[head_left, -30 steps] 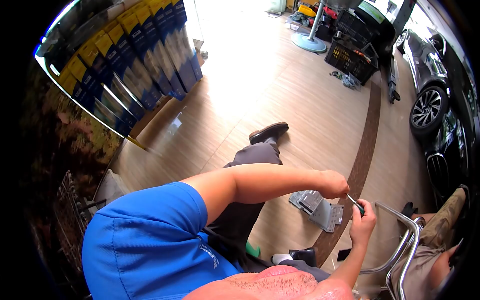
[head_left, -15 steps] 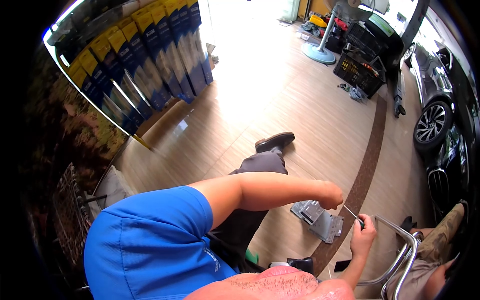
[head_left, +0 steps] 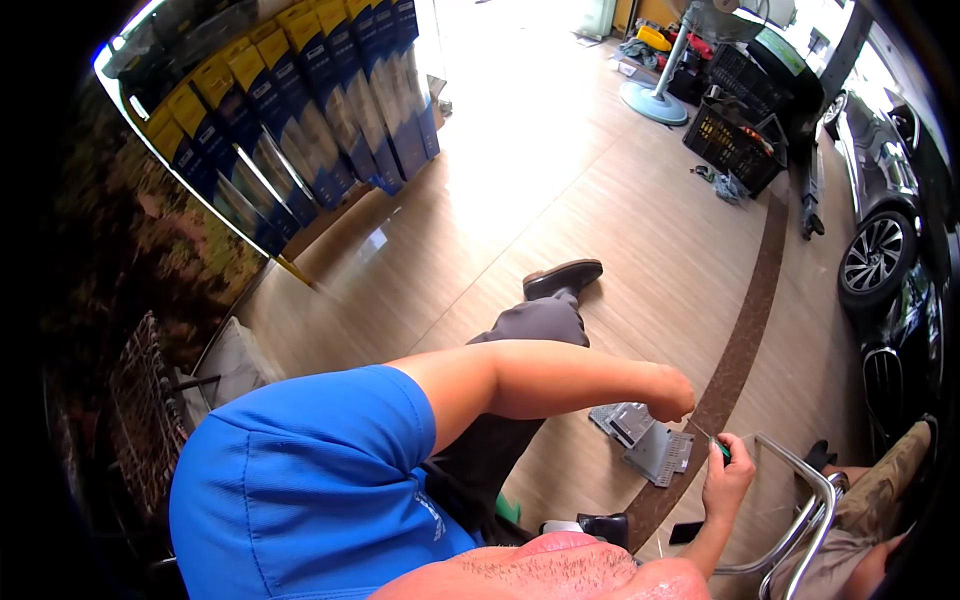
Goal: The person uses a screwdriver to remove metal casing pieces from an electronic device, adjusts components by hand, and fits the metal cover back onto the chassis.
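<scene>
My right hand (head_left: pixel 728 475) is wrapped round a screwdriver (head_left: pixel 720 451) with a green and dark handle. Its thin shaft points up and left, toward my left hand. My left hand (head_left: pixel 672 393) is closed, fingers curled down close to the shaft's end; whatever it holds is hidden. Just below it lies a grey metal electronic unit (head_left: pixel 660 456) with perforated edges, resting low near the floor. A smaller grey boxy part (head_left: pixel 629 424) sits at its left side, partly covered by my left hand and forearm.
A chair's chrome tube frame (head_left: pixel 820 500) and a seated person's leg (head_left: pixel 885 490) are at the right. A black car (head_left: pixel 890 260) stands beyond. Farther off are a fan base (head_left: pixel 655 103), a black crate (head_left: pixel 735 145) and a rack of packaged wiper blades (head_left: pixel 290 110).
The whole view has shifted slightly, so things appear a little farther right. The screwdriver's shaft looks shorter and angled differently. Both hands stay close to the grey unit.
</scene>
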Available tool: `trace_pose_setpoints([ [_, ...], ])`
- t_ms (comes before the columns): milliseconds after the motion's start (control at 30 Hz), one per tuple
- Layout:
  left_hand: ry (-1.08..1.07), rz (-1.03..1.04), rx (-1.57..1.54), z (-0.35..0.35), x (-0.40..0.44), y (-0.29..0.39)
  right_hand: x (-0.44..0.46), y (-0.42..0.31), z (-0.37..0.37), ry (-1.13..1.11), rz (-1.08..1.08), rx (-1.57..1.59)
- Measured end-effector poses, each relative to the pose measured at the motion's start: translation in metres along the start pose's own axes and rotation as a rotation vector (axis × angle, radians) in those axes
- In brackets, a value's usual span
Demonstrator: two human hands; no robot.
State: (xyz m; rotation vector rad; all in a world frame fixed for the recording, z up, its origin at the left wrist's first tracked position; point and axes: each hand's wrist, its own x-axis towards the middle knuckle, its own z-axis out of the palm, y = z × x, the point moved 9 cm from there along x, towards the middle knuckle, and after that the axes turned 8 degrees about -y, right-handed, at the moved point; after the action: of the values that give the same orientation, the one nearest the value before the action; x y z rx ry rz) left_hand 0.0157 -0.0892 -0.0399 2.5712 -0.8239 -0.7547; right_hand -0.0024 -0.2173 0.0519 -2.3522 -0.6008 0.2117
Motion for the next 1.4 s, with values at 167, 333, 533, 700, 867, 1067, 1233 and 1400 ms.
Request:
trace_pose_setpoints([
  [167, 0.004, 0.058, 0.0, -0.001, 0.0, -0.002, 0.003, -0.004, 0.004, -0.018, -0.102, -0.164],
  [333, -0.03, 0.043, -0.065, 0.01, 0.018, -0.018, 0.005, 0.024, 0.02, -0.108, -0.081, -0.202],
  [533, 0.025, 0.016, 0.002, -0.017, 0.005, -0.015, 0.008, 0.086, 0.056, -0.213, 0.151, -0.23],
  [700, 0.034, 0.0, -0.016, -0.018, 0.004, -0.016, 0.011, 0.113, 0.101, -0.256, 0.153, -0.35],
  [867, 0.021, -0.001, 0.006, -0.013, 0.011, -0.018, 0.015, 0.118, 0.129, -0.259, 0.129, -0.322],
  [1067, 0.041, -0.002, -0.005, -0.018, 0.002, -0.015, 0.021, 0.126, 0.144, -0.299, 0.132, -0.388],
  [1233, 0.054, -0.002, -0.028, -0.019, 0.001, -0.017, 0.026, 0.13, 0.151, -0.314, 0.113, -0.416],
  [1400, 0.046, 0.007, -0.03, -0.02, 0.0, -0.019, 0.029, 0.132, 0.156, -0.313, 0.104, -0.41],
])
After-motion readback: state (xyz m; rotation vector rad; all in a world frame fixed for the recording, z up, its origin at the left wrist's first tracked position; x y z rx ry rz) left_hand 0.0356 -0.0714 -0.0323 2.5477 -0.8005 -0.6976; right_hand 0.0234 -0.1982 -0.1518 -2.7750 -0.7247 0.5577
